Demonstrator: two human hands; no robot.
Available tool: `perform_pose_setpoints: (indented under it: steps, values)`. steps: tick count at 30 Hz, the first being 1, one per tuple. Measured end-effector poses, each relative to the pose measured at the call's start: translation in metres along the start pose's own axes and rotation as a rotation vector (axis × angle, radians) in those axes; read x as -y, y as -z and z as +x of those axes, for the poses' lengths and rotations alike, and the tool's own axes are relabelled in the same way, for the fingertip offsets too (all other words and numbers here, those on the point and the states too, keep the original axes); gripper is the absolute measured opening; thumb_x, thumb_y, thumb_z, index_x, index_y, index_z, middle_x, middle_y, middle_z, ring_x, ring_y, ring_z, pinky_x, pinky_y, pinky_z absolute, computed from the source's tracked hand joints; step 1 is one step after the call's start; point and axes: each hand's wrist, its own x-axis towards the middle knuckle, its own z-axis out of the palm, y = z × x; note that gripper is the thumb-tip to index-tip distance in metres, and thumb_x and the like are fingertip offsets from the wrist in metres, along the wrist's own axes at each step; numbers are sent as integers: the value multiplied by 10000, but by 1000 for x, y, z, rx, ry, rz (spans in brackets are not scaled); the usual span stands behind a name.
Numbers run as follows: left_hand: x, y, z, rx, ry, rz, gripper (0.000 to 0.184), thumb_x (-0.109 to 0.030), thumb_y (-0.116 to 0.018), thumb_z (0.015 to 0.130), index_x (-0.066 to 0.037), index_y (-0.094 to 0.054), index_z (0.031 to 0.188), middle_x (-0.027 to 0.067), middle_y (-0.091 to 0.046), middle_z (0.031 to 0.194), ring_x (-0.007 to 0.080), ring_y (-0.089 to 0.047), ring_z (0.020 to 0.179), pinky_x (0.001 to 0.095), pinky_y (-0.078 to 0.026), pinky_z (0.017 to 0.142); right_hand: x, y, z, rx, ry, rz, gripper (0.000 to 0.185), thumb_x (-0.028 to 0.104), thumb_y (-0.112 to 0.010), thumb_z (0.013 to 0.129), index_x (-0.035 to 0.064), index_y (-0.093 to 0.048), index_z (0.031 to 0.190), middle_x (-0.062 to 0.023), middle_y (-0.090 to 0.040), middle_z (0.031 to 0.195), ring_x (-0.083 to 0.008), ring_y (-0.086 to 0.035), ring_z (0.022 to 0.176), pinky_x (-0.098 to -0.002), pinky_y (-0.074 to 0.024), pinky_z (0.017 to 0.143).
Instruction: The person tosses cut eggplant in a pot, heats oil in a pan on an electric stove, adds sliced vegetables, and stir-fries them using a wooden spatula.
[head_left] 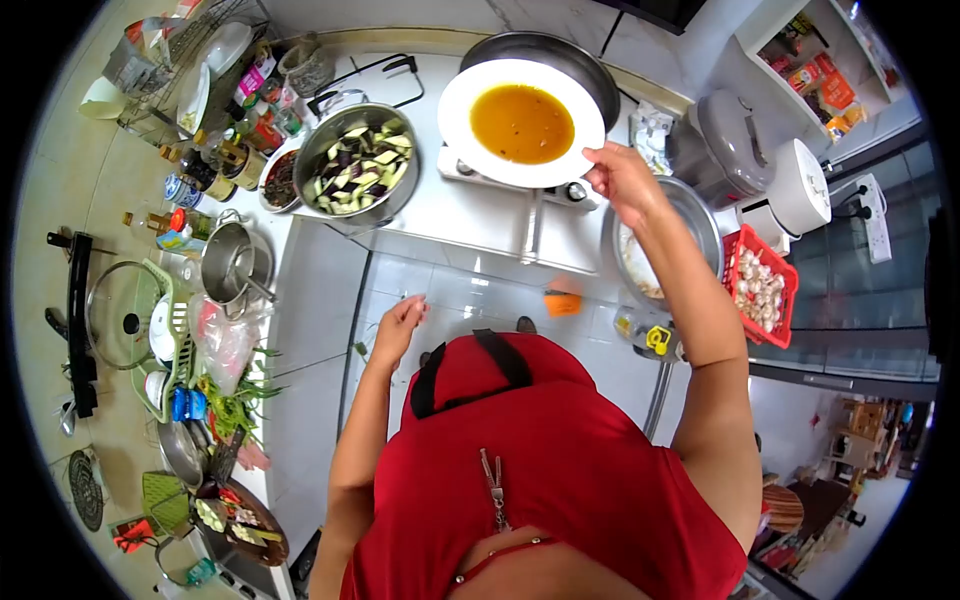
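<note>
Tipping might spill liquid [522, 122]: the plate [456, 128], pinched at its rim by right fingers [600, 160], is best kept level; left fingers [411, 304] are empty.

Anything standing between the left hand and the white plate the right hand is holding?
In this view, nothing visible blocks the line from the left hand to the white plate; the pot of cut eggplant sits to its left, a metal handle to its right.

We reach our right arm [705, 310] forward, right hand [628, 185] pinched; our left arm [362, 425] hangs nearer, left hand [400, 328] loosely curled.
</note>
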Motion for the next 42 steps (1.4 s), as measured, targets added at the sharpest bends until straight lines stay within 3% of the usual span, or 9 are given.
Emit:
perform_pose_setpoints:
  steps: [9,12,15,16,28,31,34,37,42]
  values:
    - [-134,-154,100,299,223,-616,515,-420,-399,964,-27,-424,1295,133,-575,1164,186,-569,1022,336,-475,846,17,105,-28,-4,1,4,137,120,-536,865,21,-594,940,40,-479,624,-50,-393,508,-193,-290,463]
    - [-173,-173,107,376,275,-684,440,-396,-476,942,-50,-470,1215,86,-618,945,151,-606,765,299,-503,675,15,145,-31,-48,36,22,146,133,-548,868,24,-588,956,32,-499,657,-53,-385,516,-195,-292,463]
    - [-161,-161,132,537,237,-474,273,-294,-541,919,-71,-505,1072,15,-534,710,85,-475,504,256,-436,498,17,171,-44,-156,60,45,152,141,-563,866,27,-584,965,28,-518,677,-52,-386,518,-193,-295,465]
    - [-168,-168,127,413,252,-431,152,-175,-595,871,-95,-479,927,-33,-430,593,47,-335,404,229,-333,396,14,183,-45,-178,53,69,154,139,-571,865,31,-583,973,23,-539,693,-53,-400,513,-192,-302,463]
    - [-210,-186,92,126,157,-36,210,-65,-610,802,-63,-400,805,-5,-431,551,74,-370,365,252,-349,348,-3,248,-63,-367,139,233,137,102,-576,865,25,-568,979,24,-561,704,-46,-430,521,-179,-327,470]
    - [-211,-185,87,83,68,126,182,-76,-607,809,-23,-452,886,-3,-442,557,85,-398,372,252,-358,344,-8,254,-66,-404,141,253,136,98,-577,863,24,-571,977,26,-559,699,-47,-427,519,-179,-327,472]
    - [-205,-182,89,43,-39,389,317,-106,-614,799,38,-487,1052,103,-546,590,190,-511,418,334,-418,409,-9,255,-69,-436,130,254,132,99,-581,861,26,-574,970,27,-557,689,-47,-427,520,-180,-327,475]
    - [-201,-182,95,-46,-259,722,356,-131,-632,771,44,-492,1048,188,-599,644,328,-604,564,416,-473,541,-12,258,-73,-431,137,254,123,108,-583,860,28,-576,953,27,-553,676,-45,-432,523,-182,-328,478]
    - [-203,-191,94,-108,-362,894,362,-144,-631,763,22,-501,1058,222,-611,681,406,-608,682,473,-472,640,-21,260,-80,-438,141,265,110,122,-576,864,33,-580,929,35,-537,651,-43,-440,523,-182,-318,476]
